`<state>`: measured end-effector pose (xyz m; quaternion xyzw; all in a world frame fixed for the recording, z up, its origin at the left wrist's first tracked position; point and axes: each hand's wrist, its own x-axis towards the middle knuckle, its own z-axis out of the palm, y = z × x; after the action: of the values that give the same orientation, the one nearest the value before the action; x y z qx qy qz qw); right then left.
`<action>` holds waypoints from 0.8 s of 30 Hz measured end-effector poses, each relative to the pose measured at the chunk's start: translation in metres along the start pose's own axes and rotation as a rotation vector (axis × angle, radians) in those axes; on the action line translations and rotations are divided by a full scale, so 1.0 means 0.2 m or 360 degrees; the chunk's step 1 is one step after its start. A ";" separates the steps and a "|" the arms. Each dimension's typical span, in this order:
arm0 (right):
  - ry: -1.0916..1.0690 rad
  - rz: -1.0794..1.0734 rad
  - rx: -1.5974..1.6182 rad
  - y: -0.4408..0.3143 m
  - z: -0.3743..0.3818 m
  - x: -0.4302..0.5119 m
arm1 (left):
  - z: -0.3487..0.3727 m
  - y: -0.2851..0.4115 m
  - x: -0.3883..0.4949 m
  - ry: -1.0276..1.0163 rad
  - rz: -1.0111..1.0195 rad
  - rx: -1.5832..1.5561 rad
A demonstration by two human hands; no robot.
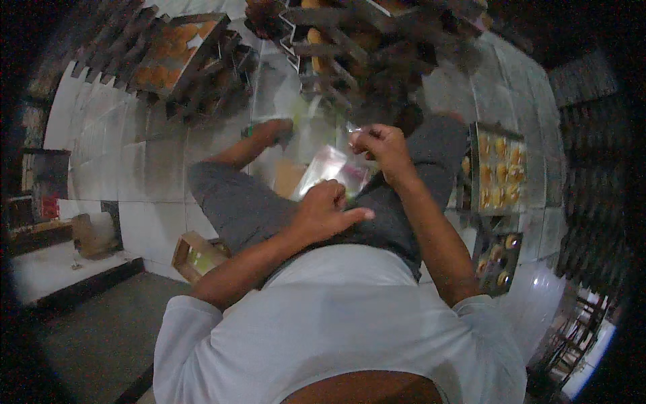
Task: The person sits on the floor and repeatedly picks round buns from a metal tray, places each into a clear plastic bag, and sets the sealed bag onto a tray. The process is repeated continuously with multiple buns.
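Observation:
A stack of clear plastic bags [330, 161] lies before me between my legs, catching the light. My left hand [325, 207] is over the near edge of these bags, its thumb apart from its loosely curled fingers, with nothing seen in its grasp. Beyond and to the right, my right hand [381, 146] pinches a small piece of clear plastic [353, 129] between thumb and fingertips. A flat brown piece, perhaps cardboard [287, 177], lies left of the bags. Blur hides the finer detail around both hands.
On the right stand a tray of yellow-brown pastries [473, 174] and a darker tray of ring-shaped pieces [509, 272]. A tray of flat baked goods [202, 60] sits at the upper left. Dark metal racks [343, 50] rise ahead. Near my left elbow is a cardboard box [184, 252].

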<state>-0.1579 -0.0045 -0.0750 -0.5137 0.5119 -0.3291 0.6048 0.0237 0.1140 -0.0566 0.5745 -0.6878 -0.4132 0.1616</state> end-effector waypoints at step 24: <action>0.0061 -0.0104 -0.1453 -1.66 -1.21 1.10 | -0.25 -0.67 0.08 0.1284 -0.0758 -0.1691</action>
<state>-0.2895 -0.3618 0.1932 -0.7373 0.5993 -0.0981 0.2962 0.1416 0.0801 -0.1315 0.6610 -0.1353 -0.4719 0.5675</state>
